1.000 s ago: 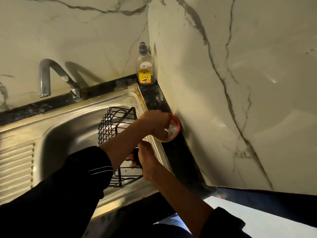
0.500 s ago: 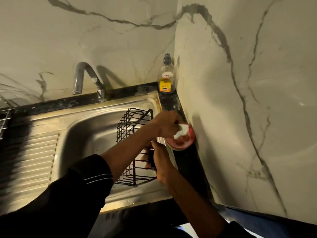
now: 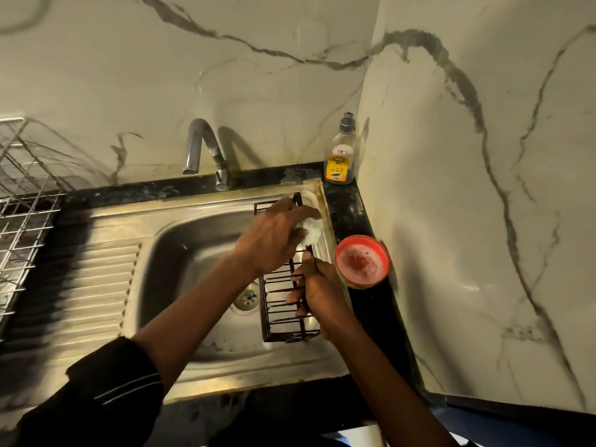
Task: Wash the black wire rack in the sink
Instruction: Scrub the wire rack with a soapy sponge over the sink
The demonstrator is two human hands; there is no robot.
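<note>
The black wire rack [image 3: 281, 312] stands in the right part of the steel sink [image 3: 193, 253], leaning against its right wall. My right hand [image 3: 317, 293] grips the rack's near right side. My left hand [image 3: 274, 237] reaches across over the rack's upper part and is closed on a white soapy scrubber [image 3: 310, 232]. The rack's middle is hidden behind my hands.
A red tub of foamy dish soap [image 3: 362, 261] sits on the black counter right of the sink. A dish liquid bottle [image 3: 340, 154] stands in the corner. The tap [image 3: 201, 151] is at the back. A metal drying rack [image 3: 22, 201] is at the far left, beside the drainboard [image 3: 93, 285].
My left hand has lifted the scrubber out of the red soap tub and moved it left onto the rack's top. The right hand keeps its hold. The view has tilted down.
</note>
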